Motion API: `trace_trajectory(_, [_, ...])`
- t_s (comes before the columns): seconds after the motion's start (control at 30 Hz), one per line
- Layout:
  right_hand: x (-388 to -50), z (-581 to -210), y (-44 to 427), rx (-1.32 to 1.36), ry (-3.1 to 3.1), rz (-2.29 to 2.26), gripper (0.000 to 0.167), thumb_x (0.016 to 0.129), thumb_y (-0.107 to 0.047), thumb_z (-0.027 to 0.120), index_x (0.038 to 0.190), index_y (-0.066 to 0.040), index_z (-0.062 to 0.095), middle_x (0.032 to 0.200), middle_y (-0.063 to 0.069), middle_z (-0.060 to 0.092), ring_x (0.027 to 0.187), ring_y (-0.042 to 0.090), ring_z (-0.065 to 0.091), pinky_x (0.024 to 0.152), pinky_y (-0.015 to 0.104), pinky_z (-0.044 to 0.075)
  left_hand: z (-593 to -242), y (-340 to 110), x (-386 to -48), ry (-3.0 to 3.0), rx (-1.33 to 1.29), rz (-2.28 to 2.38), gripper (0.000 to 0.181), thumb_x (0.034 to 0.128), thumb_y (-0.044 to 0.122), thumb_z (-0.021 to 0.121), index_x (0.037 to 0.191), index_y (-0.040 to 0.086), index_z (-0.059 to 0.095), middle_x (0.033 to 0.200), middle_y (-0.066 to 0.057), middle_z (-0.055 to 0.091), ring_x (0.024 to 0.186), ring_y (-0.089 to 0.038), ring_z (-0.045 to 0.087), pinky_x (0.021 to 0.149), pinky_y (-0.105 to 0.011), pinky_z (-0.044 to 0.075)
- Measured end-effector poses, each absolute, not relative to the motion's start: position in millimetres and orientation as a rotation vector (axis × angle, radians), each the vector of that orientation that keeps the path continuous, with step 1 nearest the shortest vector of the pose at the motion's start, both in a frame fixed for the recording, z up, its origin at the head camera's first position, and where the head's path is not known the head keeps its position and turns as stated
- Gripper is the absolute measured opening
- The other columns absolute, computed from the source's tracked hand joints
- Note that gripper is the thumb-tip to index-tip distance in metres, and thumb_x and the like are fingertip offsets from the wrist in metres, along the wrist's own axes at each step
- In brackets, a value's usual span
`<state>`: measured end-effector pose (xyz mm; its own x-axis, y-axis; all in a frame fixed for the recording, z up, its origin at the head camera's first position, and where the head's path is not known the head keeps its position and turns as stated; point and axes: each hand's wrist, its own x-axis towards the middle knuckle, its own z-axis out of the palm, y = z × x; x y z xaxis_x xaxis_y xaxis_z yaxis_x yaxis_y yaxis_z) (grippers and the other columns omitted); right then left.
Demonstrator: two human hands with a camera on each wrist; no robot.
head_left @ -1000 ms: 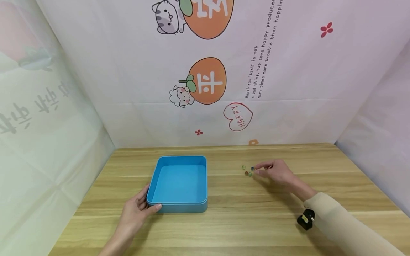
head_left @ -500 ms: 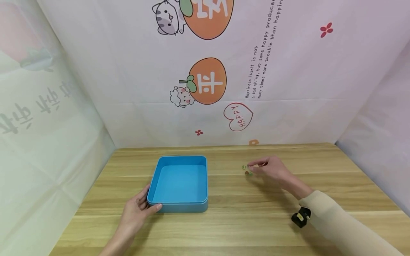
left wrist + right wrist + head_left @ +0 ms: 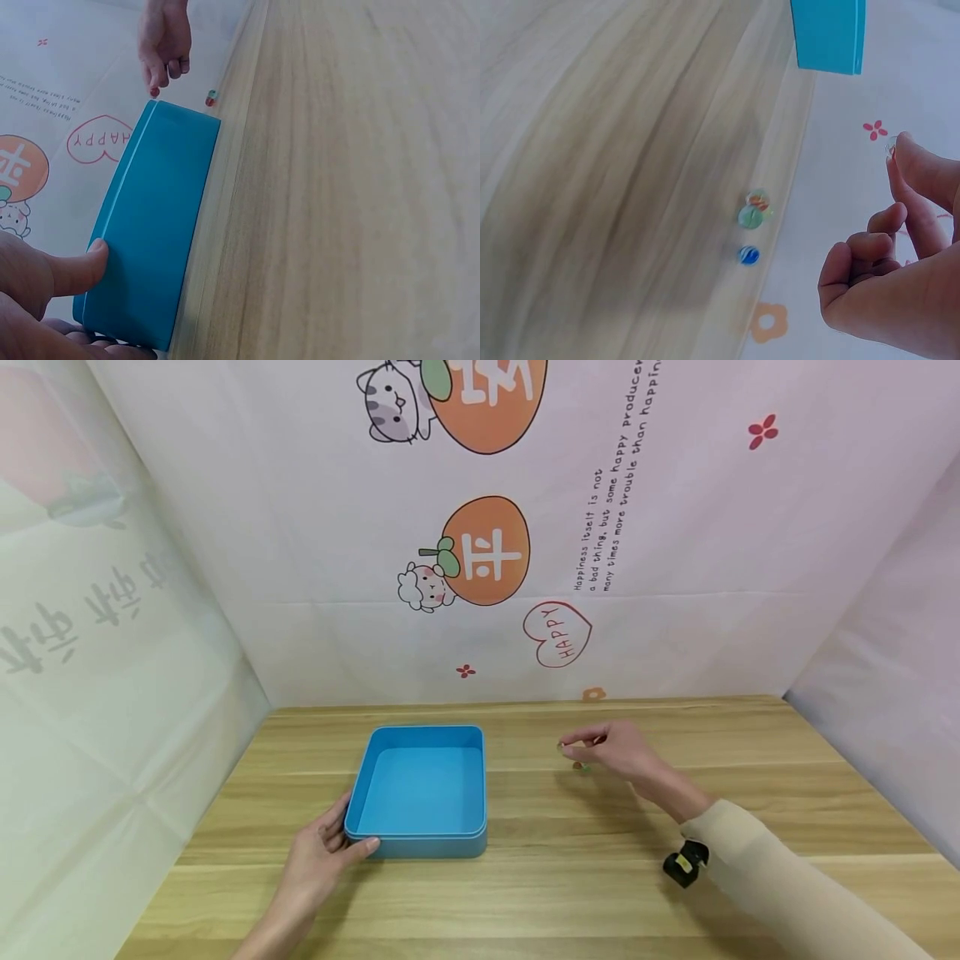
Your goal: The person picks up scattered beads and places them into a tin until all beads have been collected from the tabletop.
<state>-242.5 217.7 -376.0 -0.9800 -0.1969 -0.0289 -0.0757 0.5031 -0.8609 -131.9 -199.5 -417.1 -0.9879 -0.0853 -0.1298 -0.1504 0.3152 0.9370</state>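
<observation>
A square, open blue box point(image 3: 420, 789) stands on the wooden table. My left hand point(image 3: 318, 847) grips its near left corner, the thumb point(image 3: 81, 268) on the front wall and the fingers round the left side. To the right of the box, my right hand point(image 3: 630, 756) pinches a small clear marble point(image 3: 890, 148) between thumb and index finger, above the tabletop. Beneath it lie a reddish-orange marble point(image 3: 757, 199) and a pale green marble point(image 3: 751, 218), side by side. A blue marble point(image 3: 748, 255) lies a little apart; the right hand hides it in the head view.
The wooden table point(image 3: 517, 893) meets a printed white cloth point(image 3: 330, 647) at the back. More cloth hangs on the left and right sides. A black wrist device point(image 3: 684, 863) hangs at the right sleeve point(image 3: 787, 877).
My right hand has moved left over the marbles and now pinches a clear one off the table. The left hand and the box have stayed put.
</observation>
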Motion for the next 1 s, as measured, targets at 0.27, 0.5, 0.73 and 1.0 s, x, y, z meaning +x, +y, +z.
trace_trajectory(0.27, [-246.2,-369.7,202.5,-0.280,2.594,-1.513,0.028,0.095,-0.022,0.081,0.118,-0.005,0.081,0.095,0.008,0.060,0.081,0.021,0.053,0.065,0.032,0.048,-418.3,-199.1,-132.2,2.493,-0.233,1.806,0.088,0.0944,0.005,0.080,0.165,-0.001,0.028,0.164,-0.031,0.030,0.145,-0.044,0.039,0.102,-0.045,0.056])
trace_trajectory(0.5, [-248.9,-365.2,188.2,-0.306,2.588,-1.488,0.024,0.096,-0.021,0.080,0.115,-0.007,0.082,0.094,0.008,0.058,0.083,0.022,0.046,0.066,0.034,0.043,-418.2,-199.1,-132.4,2.496,-0.229,1.807,0.087,0.0944,0.005,0.080,0.164,-0.001,0.029,0.164,-0.031,0.030,0.146,-0.045,0.039,0.103,-0.047,0.055])
trace_trajectory(0.73, [-251.1,-362.6,173.6,-0.319,2.587,-1.478,0.023,0.095,-0.023,0.082,0.112,-0.007,0.083,0.092,0.006,0.058,0.084,0.022,0.047,0.062,0.031,0.036,-418.1,-199.6,-131.9,2.503,-0.228,1.794,0.088,0.0943,0.006,0.081,0.165,-0.001,0.028,0.164,-0.032,0.030,0.146,-0.045,0.039,0.103,-0.046,0.055])
trace_trajectory(1.0, [-253.4,-360.8,153.2,-0.332,2.555,-1.487,0.023,0.095,-0.022,0.082,0.112,-0.007,0.083,0.092,0.006,0.057,0.090,0.024,0.048,0.073,0.034,0.040,-418.0,-199.6,-132.7,2.508,-0.222,1.791,0.088,0.0944,0.006,0.081,0.164,-0.002,0.027,0.163,-0.032,0.030,0.145,-0.045,0.039,0.103,-0.048,0.054])
